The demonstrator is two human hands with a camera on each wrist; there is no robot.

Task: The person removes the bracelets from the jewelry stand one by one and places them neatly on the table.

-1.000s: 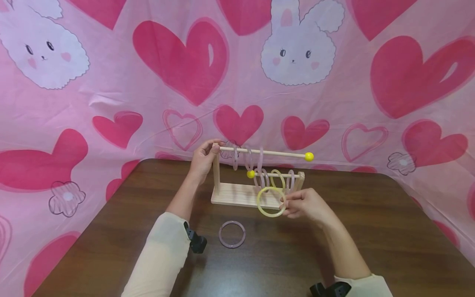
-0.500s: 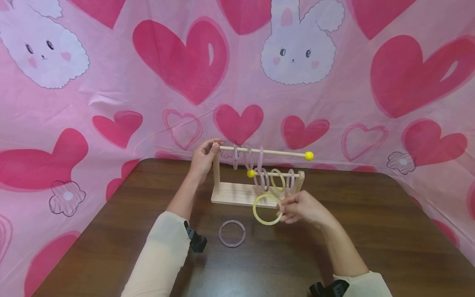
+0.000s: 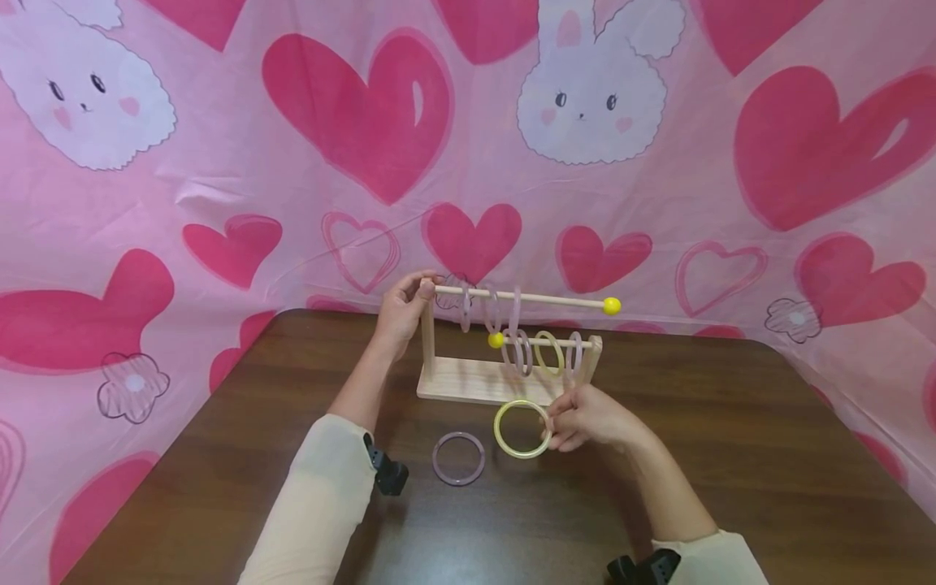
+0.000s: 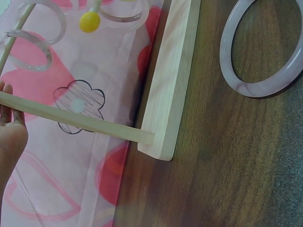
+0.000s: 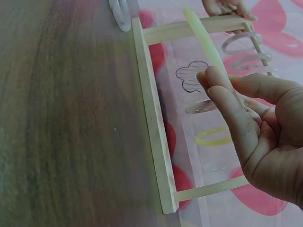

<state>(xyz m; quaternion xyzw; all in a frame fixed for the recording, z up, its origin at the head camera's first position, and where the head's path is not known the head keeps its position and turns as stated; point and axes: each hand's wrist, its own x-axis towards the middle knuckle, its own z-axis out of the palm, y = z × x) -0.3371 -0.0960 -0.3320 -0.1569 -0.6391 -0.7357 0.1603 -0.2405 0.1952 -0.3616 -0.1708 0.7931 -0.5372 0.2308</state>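
My left hand (image 3: 400,313) grips the top of the left post of a wooden bangle stand (image 3: 461,380). Between the thumb and fingers of my right hand (image 3: 588,418) is a yellow bangle (image 3: 499,439), pinched by its right side, in front of the stand's base. On the upper rod (image 3: 559,300) hang several pale purple bangles. The lower rod carries purple bangles and another yellow bangle (image 3: 539,355). A single purple bangle (image 3: 436,469) lies flat on the table, left of the held one. The right wrist view shows the held bangle (image 5: 203,38) nearly edge-on.
Yellow balls cap the free ends of the rods, one at the upper right (image 3: 612,306) and one at the lower left (image 3: 496,340). Behind the brown wooden table (image 3: 292,536) hangs a pink cloth (image 3: 307,175) with hearts and rabbits.
My right hand has drawn the yellow bangle down and slightly left, away from the lower rod and toward the table's front. My left hand stays on the post.
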